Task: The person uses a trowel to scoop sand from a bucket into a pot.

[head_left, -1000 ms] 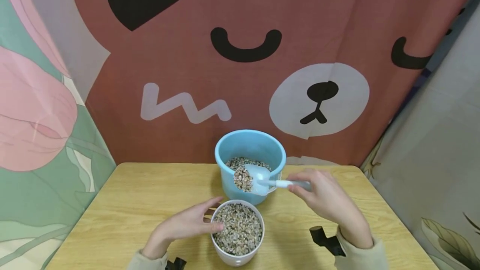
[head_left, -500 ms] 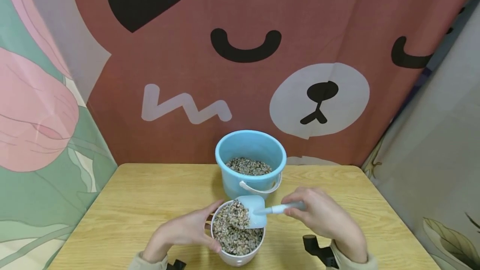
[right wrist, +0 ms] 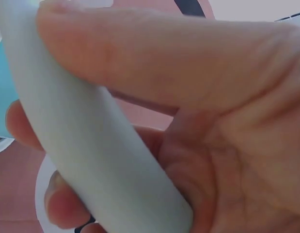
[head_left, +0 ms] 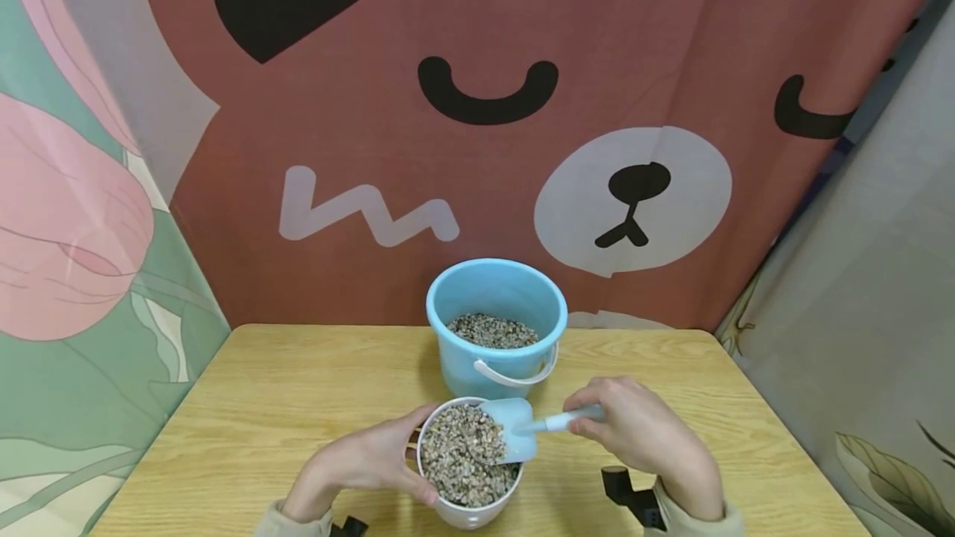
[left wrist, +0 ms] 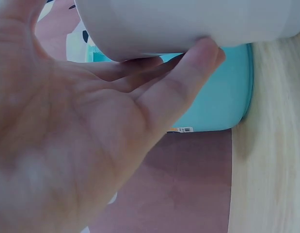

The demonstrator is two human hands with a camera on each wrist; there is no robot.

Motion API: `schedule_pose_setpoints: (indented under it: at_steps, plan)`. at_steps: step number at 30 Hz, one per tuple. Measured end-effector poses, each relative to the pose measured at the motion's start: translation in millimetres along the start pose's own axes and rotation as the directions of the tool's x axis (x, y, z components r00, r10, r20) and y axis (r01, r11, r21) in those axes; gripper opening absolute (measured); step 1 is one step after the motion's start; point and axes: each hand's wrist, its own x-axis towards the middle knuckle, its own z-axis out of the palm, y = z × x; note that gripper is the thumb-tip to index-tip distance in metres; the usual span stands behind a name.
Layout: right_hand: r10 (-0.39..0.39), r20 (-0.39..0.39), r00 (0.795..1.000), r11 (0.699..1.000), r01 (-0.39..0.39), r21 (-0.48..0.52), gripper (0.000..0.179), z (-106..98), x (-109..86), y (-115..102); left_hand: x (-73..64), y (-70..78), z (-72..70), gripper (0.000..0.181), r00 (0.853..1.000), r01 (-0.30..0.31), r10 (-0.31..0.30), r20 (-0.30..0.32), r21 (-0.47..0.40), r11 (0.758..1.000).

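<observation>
At the bottom centre of the head view, a white cup (head_left: 470, 516) is standing on the wooden surface (head_left: 313, 379), filled nearly to its rim with small mixed gravel (head_left: 457, 462). The left hand (head_left: 373, 454), coming in from the lower left, is holding the cup's left side: the thumb is lying along the near side just below the rim, and the other fingers are bending round behind. In the left wrist view, fingertips (left wrist: 204, 51) are touching the cup's smooth wall.

The right hand (head_left: 634, 425), at the lower right of centre, is gripping the handle of a pale blue shovel (head_left: 515, 429), and the right wrist view is showing the thumb and curled fingers closing round that handle. The shovel's blade is reaching over the cup's right rim, its left edge meeting the gravel; where the blade's load is ending and the cup's gravel beginning is hard to tell.

Just above the cup in the frame, a blue bucket (head_left: 462, 367) is standing upright, holding more gravel (head_left: 492, 331), its white handle (head_left: 522, 380) hanging down the near side. A brown cloth with a bear's face (head_left: 358, 123) is filling the upper frame.
</observation>
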Motion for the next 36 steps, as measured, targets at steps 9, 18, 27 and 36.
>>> schedule_pose_setpoints:
  at_steps: [9, 18, 27, 36]
  plan:
    - [-0.017, -0.009, 1.000, 1.000, 0.016, -0.023, 0.011, -0.8, -2.3, -3.4, -1.6, -0.2, -0.3, 0.095, 0.999, 0.043, -0.042, -0.014, 0.041, 0.998]
    - [-0.034, -0.078, 0.996, 0.995, 0.027, -0.093, 0.017, -3.8, -7.7, -2.5, -2.1, 0.7, 0.7, 0.093, 1.000, 0.027, -0.026, -0.016, 0.053, 0.998]
    - [0.019, -0.102, 0.995, 0.991, -0.032, -0.130, 0.016, -7.3, -10.8, -8.3, -2.6, 2.1, -0.2, 0.092, 0.999, 0.038, -0.037, -0.025, 0.048, 0.998]
    - [0.063, -0.060, 0.996, 0.988, -0.070, -0.138, 0.012, -13.4, -12.5, -16.2, -2.4, 2.3, -0.8, 0.093, 0.998, 0.058, -0.057, -0.026, 0.032, 0.998]
